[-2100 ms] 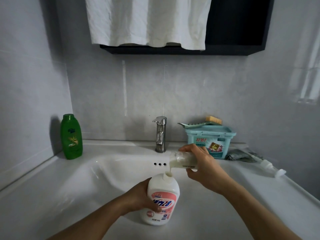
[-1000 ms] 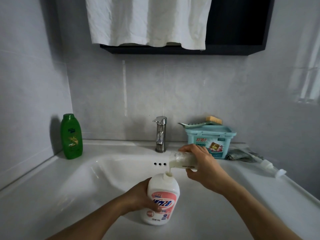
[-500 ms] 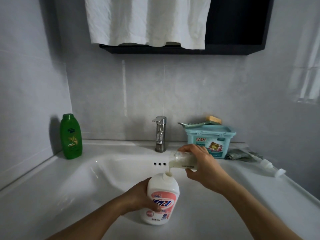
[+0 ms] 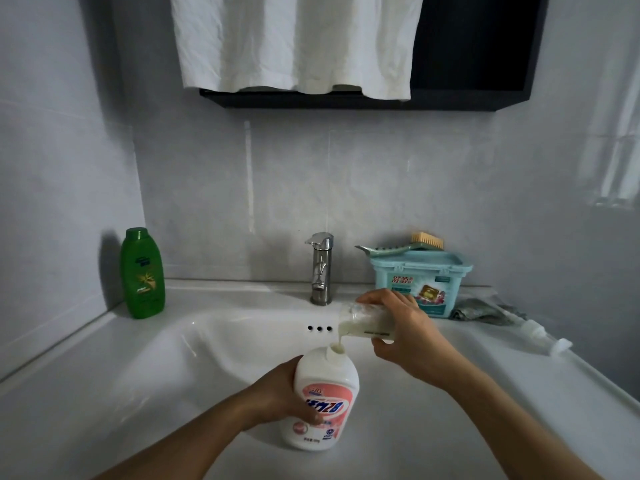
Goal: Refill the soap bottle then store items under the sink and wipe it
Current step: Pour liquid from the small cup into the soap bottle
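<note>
My left hand [image 4: 282, 396] grips a white soap bottle with a pink label [image 4: 325, 393], held upright and uncapped over the white sink [image 4: 207, 341]. My right hand [image 4: 408, 334] holds a small clear bottle [image 4: 360, 323] tipped on its side just above it. A thin stream of creamy soap runs from its mouth into the white bottle's open neck. A white pump head [image 4: 540, 336] lies on the counter at the right.
A green bottle [image 4: 142, 273] stands at the back left corner. A steel faucet [image 4: 321, 268] rises behind the basin. A teal lidded box [image 4: 420, 282] with a brush [image 4: 408, 245] on top sits back right, beside a grey cloth [image 4: 481, 311]. A white towel [image 4: 298, 43] hangs overhead.
</note>
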`<action>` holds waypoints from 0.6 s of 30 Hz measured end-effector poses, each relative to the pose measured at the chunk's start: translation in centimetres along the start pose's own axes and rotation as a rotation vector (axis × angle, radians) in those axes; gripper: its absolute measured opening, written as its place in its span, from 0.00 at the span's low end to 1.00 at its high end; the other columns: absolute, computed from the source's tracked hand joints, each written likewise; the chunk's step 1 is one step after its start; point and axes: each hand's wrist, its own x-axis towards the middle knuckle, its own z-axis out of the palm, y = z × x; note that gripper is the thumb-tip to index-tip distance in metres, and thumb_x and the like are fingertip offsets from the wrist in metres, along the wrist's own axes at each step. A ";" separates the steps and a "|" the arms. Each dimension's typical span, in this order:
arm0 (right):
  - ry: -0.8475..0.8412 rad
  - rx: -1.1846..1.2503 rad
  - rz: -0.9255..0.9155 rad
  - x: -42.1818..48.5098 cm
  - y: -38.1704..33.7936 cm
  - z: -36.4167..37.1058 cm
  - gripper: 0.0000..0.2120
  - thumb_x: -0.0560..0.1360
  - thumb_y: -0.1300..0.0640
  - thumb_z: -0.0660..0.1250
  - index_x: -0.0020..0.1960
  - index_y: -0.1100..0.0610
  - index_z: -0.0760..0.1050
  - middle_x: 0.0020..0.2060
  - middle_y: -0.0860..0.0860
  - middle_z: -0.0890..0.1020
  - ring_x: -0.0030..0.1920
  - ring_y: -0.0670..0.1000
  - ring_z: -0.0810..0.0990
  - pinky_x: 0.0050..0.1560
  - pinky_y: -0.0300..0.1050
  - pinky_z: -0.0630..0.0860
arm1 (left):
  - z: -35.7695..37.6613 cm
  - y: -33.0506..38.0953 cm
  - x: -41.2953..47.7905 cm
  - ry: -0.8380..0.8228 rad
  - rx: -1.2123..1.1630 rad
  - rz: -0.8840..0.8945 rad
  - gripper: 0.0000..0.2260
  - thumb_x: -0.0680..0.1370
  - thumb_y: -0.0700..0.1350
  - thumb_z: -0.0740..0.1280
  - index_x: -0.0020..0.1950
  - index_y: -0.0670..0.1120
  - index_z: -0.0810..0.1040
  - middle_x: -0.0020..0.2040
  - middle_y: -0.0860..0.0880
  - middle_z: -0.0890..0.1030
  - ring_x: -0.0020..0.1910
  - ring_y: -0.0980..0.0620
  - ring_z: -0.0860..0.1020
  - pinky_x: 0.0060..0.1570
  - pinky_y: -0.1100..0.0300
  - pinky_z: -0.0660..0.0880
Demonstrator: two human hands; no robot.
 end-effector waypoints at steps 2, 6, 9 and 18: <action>0.003 0.002 -0.003 0.0 0.1 0.0 0.28 0.68 0.61 0.72 0.64 0.47 0.66 0.57 0.41 0.69 0.57 0.45 0.67 0.56 0.32 0.65 | 0.0 0.0 0.0 0.004 0.002 0.002 0.32 0.61 0.34 0.78 0.62 0.50 0.74 0.52 0.52 0.84 0.53 0.55 0.82 0.52 0.61 0.78; 0.005 0.007 -0.016 0.0 0.2 0.0 0.28 0.68 0.61 0.72 0.63 0.47 0.67 0.57 0.42 0.71 0.57 0.45 0.68 0.56 0.32 0.66 | 0.0 -0.1 0.1 0.006 0.012 0.000 0.31 0.62 0.34 0.78 0.62 0.51 0.75 0.52 0.52 0.84 0.53 0.56 0.82 0.52 0.61 0.78; 0.006 0.012 -0.014 0.0 0.2 0.0 0.28 0.68 0.61 0.72 0.63 0.47 0.67 0.56 0.40 0.70 0.57 0.45 0.69 0.55 0.32 0.66 | -0.1 -0.2 0.2 0.003 0.011 -0.001 0.32 0.60 0.36 0.79 0.62 0.51 0.75 0.52 0.52 0.84 0.53 0.55 0.82 0.54 0.58 0.79; 0.006 0.009 -0.007 0.1 0.1 0.0 0.28 0.68 0.60 0.72 0.63 0.46 0.67 0.54 0.39 0.68 0.56 0.44 0.68 0.54 0.31 0.66 | -0.1 -0.3 0.1 0.004 0.013 0.006 0.32 0.60 0.36 0.79 0.62 0.51 0.75 0.52 0.52 0.84 0.53 0.55 0.82 0.54 0.58 0.79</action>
